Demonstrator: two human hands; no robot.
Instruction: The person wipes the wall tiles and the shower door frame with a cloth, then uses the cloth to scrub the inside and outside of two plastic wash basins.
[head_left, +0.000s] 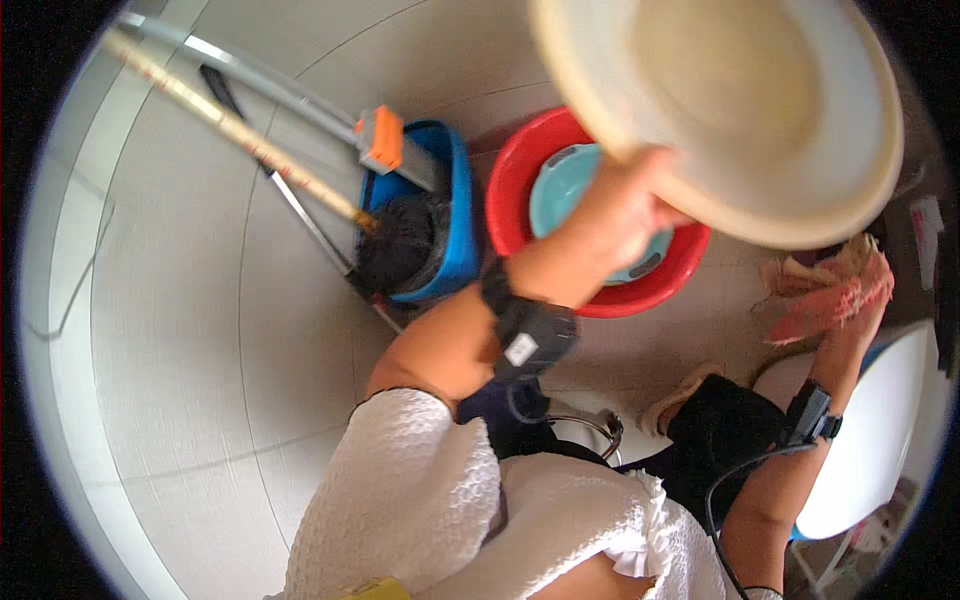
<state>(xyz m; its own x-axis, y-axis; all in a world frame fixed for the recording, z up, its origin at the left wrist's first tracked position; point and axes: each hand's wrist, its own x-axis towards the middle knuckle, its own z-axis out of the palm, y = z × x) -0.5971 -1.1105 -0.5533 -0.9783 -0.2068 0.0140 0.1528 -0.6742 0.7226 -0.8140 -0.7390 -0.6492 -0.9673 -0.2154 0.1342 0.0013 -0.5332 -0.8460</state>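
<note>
My left hand (626, 206) grips the rim of a large, pale, yellowish plastic basin (727, 97), raised at the upper right and blurred. Its wide inner side faces me. Below it on the floor sits a red plastic basin (510, 180) with a light-blue basin (559, 184) inside, partly hidden by my forearm. At the right, my right hand (870, 292) holds a worn pink and beige cloth (817, 300), away from the raised basin's rim. Both wrists wear black devices.
A blue bucket (469, 225) at centre left holds a black mop head (401, 240) and a flat squeeze mop with an orange part (386, 139). Their poles lean to the upper left wall. A white rounded surface (870, 450) stands beside my right arm. A cable runs from the right wrist device.
</note>
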